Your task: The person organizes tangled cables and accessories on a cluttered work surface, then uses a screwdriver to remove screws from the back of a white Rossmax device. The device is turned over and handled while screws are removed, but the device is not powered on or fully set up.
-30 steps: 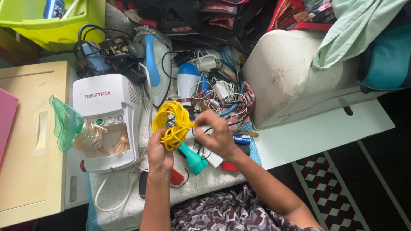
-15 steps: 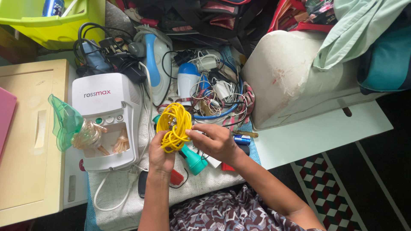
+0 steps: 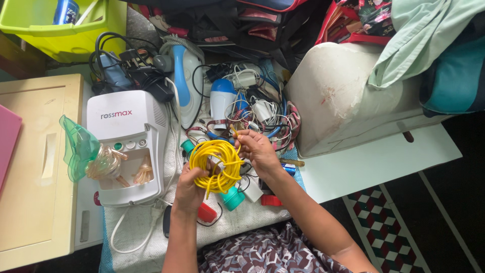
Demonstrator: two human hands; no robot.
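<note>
A coil of yellow cable [image 3: 218, 164] is held up over the cluttered table. My left hand [image 3: 189, 189] grips the coil from below at its left side. My right hand [image 3: 256, 150] pinches the cable at the coil's upper right edge, fingers closed on a strand. Just under the coil lie a teal cap-shaped piece [image 3: 232, 198] and a red object [image 3: 206, 213]. Beyond the hands sits a tangle of wires and chargers [image 3: 255, 114].
A white nebuliser machine [image 3: 126, 144] with a green mask [image 3: 77, 146] stands left of the hands. A blue and white iron [image 3: 183, 81], a lime bin [image 3: 65, 30], a cream case [image 3: 348, 96], a beige cabinet [image 3: 35, 167] and a white board [image 3: 374, 162] surround them.
The yellow coil and both hands shifted slightly right and down. My right hand moved from the coil's right side to its upper edge, working the cable round.
</note>
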